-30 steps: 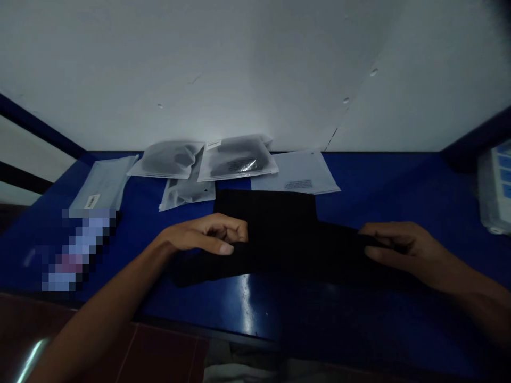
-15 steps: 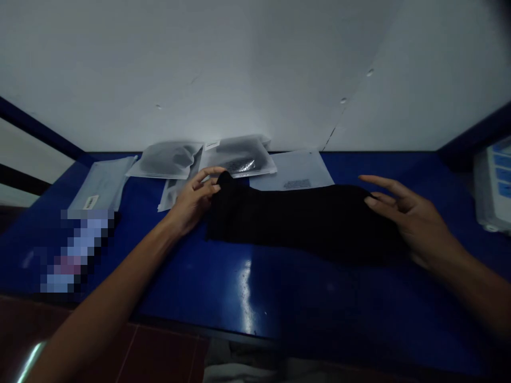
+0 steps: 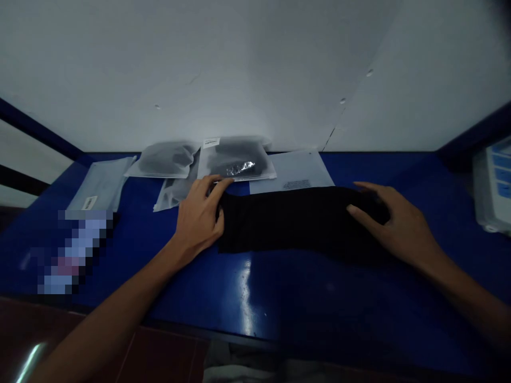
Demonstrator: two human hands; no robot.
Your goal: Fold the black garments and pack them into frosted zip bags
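Note:
A long strip of folded black cloth (image 3: 287, 221) lies across the blue tabletop in front of me. It could be a garment, but its kind does not show. At its left end, my left hand (image 3: 200, 215) is closed with bent fingers on the edge, the fingertips partly hidden. My right hand (image 3: 403, 226) cups the other end, thumb and forefinger spread apart over the dark fabric. Its remaining fingers are out of sight. Just behind the cloth lies a flat frosted bag (image 3: 293, 165) with small print, partly covered by it.
Frosted zip bags with dark contents, including a labelled bag (image 3: 235, 157) and a bulging bag (image 3: 162, 159), lie along the white wall (image 3: 239, 69). Another frosted bag (image 3: 101, 183) rests at left, near a pixelated object (image 3: 77, 252). A clear plastic box (image 3: 493, 186) stands at right.
My left hand has moved down and slightly right, from pinching the cloth's upper left corner to its left edge, which now looks straighter. My right hand has shifted slightly left over its end.

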